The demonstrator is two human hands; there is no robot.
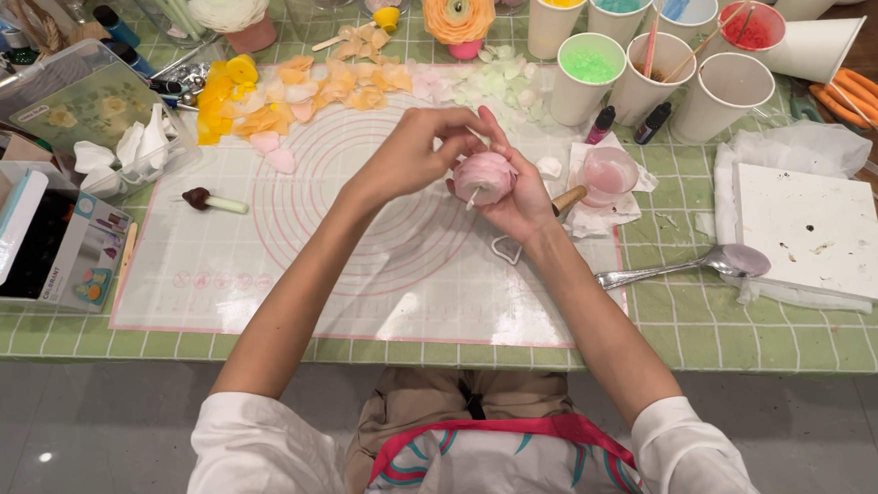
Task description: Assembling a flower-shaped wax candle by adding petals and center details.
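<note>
Your right hand (522, 198) cups the pale pink layered petal flower (483, 175) above the white silicone mat (390, 270); left hand (416, 153) fingers pinch a petal on. Mid-assembly; next petal needs gentle pressing.

paper cups (639, 41) far right; loose petals (311, 88) far centre; spoon (675, 268) right; orange scissors (854, 95) far right; white board (812, 229) right.

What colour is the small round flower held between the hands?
Pale pink flower on a white stick, clearest in the head view.

left hand (409, 153): fingers pinched | right hand (517, 198): curled grip, palm up
</note>
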